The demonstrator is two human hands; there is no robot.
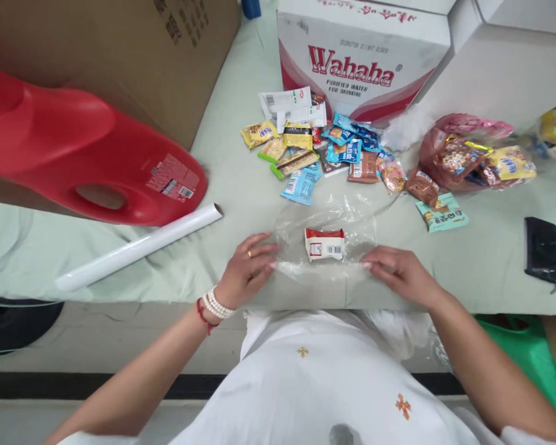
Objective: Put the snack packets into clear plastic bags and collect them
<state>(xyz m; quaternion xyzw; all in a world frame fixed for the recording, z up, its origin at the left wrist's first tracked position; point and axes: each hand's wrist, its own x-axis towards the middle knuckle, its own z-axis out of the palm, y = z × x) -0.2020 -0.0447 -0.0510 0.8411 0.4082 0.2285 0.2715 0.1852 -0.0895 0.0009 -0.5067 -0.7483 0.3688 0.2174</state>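
A clear plastic bag (pixel 324 222) lies flat on the pale green table (pixel 241 185) right in front of me. Inside it sits one red and white snack packet (pixel 325 243) with a barcode. My left hand (pixel 248 267) pinches the bag's near left edge; it wears a ring and pearl and red bracelets. My right hand (pixel 398 272) pinches the bag's near right edge. Both hands rest on the table by its front edge.
A heap of small snack packets (pixel 315 151) lies behind the bag, before a Wahaha water carton (pixel 359 55). Pink bag of snacks (pixel 458 154) at right, black object (pixel 542 250) far right. Red jug (pixel 83 154), white roll (pixel 139 246) and brown carton (pixel 134 43) at left.
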